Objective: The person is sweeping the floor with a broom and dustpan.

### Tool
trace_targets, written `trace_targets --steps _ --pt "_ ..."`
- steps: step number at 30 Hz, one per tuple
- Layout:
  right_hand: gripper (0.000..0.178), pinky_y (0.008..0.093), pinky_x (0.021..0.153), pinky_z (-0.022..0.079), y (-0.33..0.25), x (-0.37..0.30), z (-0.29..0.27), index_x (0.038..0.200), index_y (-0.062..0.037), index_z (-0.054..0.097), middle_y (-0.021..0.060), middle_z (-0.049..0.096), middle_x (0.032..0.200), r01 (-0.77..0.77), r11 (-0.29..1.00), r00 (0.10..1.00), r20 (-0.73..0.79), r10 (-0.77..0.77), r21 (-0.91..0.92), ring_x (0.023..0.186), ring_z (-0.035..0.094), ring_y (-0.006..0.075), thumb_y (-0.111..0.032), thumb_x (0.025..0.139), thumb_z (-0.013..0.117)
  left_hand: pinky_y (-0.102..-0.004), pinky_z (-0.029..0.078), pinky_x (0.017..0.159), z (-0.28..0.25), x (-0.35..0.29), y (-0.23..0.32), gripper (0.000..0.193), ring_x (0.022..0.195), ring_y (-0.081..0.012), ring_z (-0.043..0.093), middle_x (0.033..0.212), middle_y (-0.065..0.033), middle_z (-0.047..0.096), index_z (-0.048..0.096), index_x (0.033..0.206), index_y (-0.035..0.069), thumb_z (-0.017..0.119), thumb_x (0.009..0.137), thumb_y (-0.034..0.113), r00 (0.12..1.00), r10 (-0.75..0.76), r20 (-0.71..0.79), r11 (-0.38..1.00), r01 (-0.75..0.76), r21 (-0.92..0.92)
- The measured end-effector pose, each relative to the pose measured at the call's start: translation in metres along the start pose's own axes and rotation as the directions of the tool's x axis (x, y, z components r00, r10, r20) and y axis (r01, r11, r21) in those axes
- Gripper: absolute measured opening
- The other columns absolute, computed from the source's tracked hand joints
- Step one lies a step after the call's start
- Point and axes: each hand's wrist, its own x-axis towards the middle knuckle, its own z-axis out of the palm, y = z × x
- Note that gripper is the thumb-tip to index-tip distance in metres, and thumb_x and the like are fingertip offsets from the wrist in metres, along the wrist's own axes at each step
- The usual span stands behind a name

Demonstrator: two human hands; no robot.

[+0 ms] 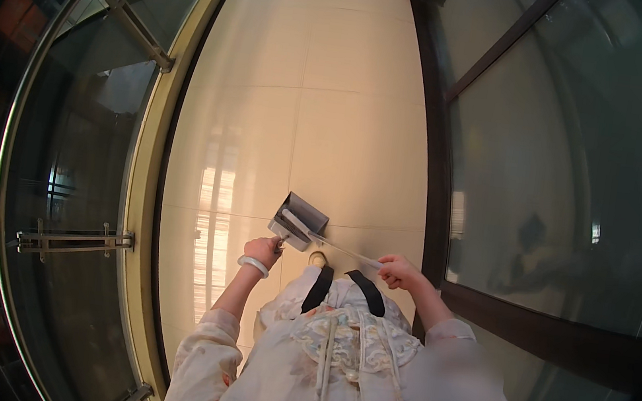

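My left hand [262,250], with a white bangle on its wrist, is closed round the handle of a grey dustpan [314,215]. The pan is in front of my feet, its open side facing away from me. My right hand [400,272] grips the end of a thin, light-coloured broom handle [347,252]. That handle slants left from my fist to the dustpan. Its far end meets the pan, where a pale bar lies across the inside; the bristles cannot be made out. One shoe [318,259] shows just below the pan.
Shiny cream floor tiles [305,134] run ahead as a narrow walkway. Along the left stands a glass railing with a metal handrail [17,115] and brackets [75,242]. Dark-framed glass panels [550,164] line the right side. Two black straps [318,290] hang at my front.
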Motion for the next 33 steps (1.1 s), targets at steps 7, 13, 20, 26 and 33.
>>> trace_targets --steps 7,13,20,26,33 --pt "0.030 0.0280 0.031 0.028 -0.038 0.023 -0.004 0.098 0.0032 0.051 0.0088 0.048 0.059 0.122 0.966 0.975 -0.156 -0.160 -0.230 0.036 0.039 0.0127 0.005 0.068 0.055 -0.0395 0.050 0.061 0.014 -0.033 -0.021 0.018 0.072 -0.0257 0.063 0.077 -0.0057 0.065 0.061 0.088 0.021 0.061 0.077 0.035 0.995 -0.075 0.065 0.984 0.084 -0.154" --pt "0.028 0.0354 0.040 0.043 -0.024 0.124 0.024 0.095 0.0014 0.052 0.0181 0.059 0.069 0.115 0.613 0.864 -0.226 -0.450 -0.781 0.043 0.056 0.0234 -0.001 0.067 0.055 -0.0387 0.050 0.061 0.014 -0.056 -0.025 0.018 0.071 -0.0266 0.063 0.075 -0.0055 0.065 0.062 0.084 0.018 0.062 0.075 0.034 0.981 -0.186 0.046 0.959 0.192 -0.207" --pt "0.029 0.0300 0.032 0.033 -0.001 0.058 0.049 0.098 -0.0022 0.052 0.0089 0.051 0.056 0.124 0.646 0.962 -0.069 -0.265 -0.753 0.039 0.048 0.0152 -0.001 0.070 0.055 -0.0395 0.049 0.060 0.026 -0.068 -0.029 0.014 0.069 -0.0262 0.063 0.072 -0.0068 0.064 0.063 0.084 0.020 0.060 0.073 0.029 0.967 -0.248 0.053 0.960 0.253 -0.121" --pt "0.045 0.0240 0.033 0.019 -0.004 0.002 -0.006 0.113 -0.0002 0.047 0.0030 0.043 0.056 -0.075 0.985 0.997 -0.013 0.074 -0.152 0.036 0.029 0.0067 0.006 0.070 0.056 -0.0399 0.048 0.058 0.009 -0.054 -0.018 0.012 0.066 -0.0270 0.062 0.069 -0.0078 0.063 0.064 0.080 0.019 0.061 0.072 0.029 0.985 -0.171 0.005 0.974 0.169 -0.152" --pt "0.040 0.0250 0.033 0.024 0.029 -0.051 -0.060 0.112 -0.0017 0.048 0.0036 0.046 0.059 0.142 0.990 0.969 -0.205 -0.139 0.000 0.038 0.037 0.0098 0.003 0.073 0.053 -0.0393 0.048 0.058 -0.011 -0.028 0.029 0.013 0.065 -0.0268 0.061 0.068 -0.0067 0.063 0.063 0.076 0.019 0.064 0.071 0.030 0.998 -0.063 -0.024 0.985 0.058 -0.160"
